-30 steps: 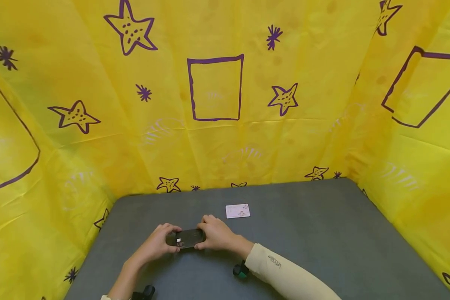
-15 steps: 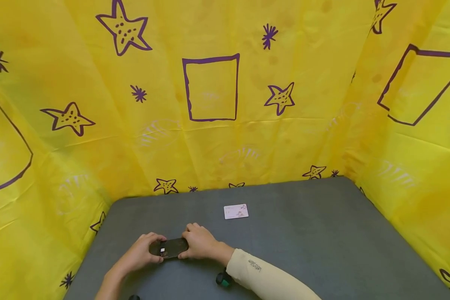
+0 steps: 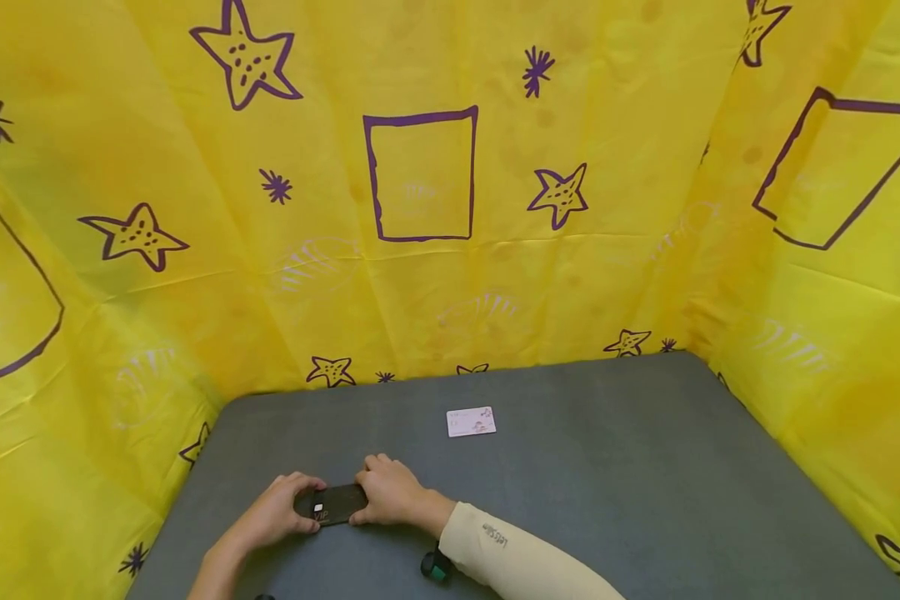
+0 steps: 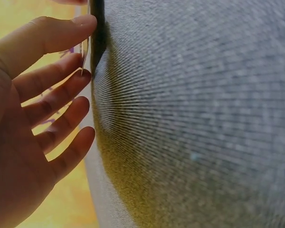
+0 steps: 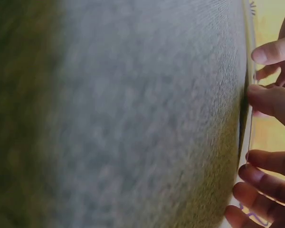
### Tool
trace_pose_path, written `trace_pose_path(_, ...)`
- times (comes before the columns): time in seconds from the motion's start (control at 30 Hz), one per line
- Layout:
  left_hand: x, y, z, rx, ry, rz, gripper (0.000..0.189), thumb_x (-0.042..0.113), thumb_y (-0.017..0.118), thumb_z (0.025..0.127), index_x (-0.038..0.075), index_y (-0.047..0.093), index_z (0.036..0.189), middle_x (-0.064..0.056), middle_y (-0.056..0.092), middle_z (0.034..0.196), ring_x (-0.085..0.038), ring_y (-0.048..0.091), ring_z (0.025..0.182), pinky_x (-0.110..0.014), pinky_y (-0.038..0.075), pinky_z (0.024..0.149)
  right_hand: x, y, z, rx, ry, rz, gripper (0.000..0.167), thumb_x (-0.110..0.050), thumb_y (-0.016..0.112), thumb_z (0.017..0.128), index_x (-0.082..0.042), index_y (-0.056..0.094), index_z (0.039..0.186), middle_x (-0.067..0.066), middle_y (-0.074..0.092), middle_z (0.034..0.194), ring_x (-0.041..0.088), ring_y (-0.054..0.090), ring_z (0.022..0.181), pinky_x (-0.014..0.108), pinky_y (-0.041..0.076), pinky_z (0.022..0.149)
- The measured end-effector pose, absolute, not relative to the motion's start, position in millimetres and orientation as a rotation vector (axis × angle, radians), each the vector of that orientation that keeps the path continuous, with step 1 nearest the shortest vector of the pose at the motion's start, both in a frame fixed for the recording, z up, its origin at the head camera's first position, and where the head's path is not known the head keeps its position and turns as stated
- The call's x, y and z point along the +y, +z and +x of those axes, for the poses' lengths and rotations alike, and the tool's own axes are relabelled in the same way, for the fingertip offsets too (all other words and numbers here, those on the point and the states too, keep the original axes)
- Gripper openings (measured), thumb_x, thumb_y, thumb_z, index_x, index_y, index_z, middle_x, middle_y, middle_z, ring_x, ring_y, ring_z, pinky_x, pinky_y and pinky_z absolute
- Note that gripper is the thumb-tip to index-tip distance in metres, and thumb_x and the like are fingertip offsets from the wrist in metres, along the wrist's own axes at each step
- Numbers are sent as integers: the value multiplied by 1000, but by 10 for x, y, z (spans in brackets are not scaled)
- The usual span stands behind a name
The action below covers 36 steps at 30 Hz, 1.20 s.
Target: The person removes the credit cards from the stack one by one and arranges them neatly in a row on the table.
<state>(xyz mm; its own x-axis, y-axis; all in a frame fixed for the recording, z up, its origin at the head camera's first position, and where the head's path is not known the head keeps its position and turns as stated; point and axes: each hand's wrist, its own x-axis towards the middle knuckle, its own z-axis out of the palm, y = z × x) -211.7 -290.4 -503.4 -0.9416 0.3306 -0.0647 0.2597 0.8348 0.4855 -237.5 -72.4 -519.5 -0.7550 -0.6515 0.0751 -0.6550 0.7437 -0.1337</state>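
A black card (image 3: 342, 503) marked VIP, with a small white square on it, lies low over the left-middle of the grey table. My left hand (image 3: 273, 510) pinches its left end between thumb and fingers. At the right end, my right hand (image 3: 392, 493) grips it the same way. From the left wrist the card is seen edge-on as a thin strip (image 4: 85, 53) by the fingertips. The right wrist view also shows thumb and fingers at a thin edge. Whether the card touches the table is hard to tell.
A white card (image 3: 471, 422) with small printed figures lies flat on the grey table (image 3: 607, 475), behind and to the right of my hands. Yellow cloth walls (image 3: 420, 308) with purple stars and frames enclose the back and sides.
Both hands have moved left and slightly nearer to me with the black card between them, most of it in the first half second. The white card stays in place.
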Motion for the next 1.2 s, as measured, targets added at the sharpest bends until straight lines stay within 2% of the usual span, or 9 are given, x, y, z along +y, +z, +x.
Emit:
trace_pose_path(0.4, -2877, -5052, -2089, 2856, 752, 402, 49, 16, 89, 61, 9, 68, 105, -2, 60, 101, -18, 50, 92, -33, 44, 78, -779, -5176, -2333, -2883, 130, 1075, 45, -61, 76, 72, -23, 73, 97, -8, 56, 93, 7, 48, 82, 21, 40, 67)
trace_pose_path(0.7, -2850, -5036, -2087, 2834, 756, 319, 49, 12, 88, 62, 9, 68, 107, -3, 59, 102, -19, 51, 93, -37, 45, 80, -786, -5226, -2354, -2878, 131, 1067, 46, -62, 76, 71, -24, 73, 95, -8, 54, 90, 8, 48, 80, 22, 41, 67)
trace_pose_path(1.2, -2793, -5038, -2049, 2871, 713, 282, 50, 11, 87, 63, 10, 68, 109, -3, 59, 102, -18, 49, 92, -38, 44, 80, -781, -5212, -2345, -2885, 107, 1076, 45, -62, 76, 72, -23, 73, 95, -7, 54, 89, 8, 47, 78, 22, 39, 65)
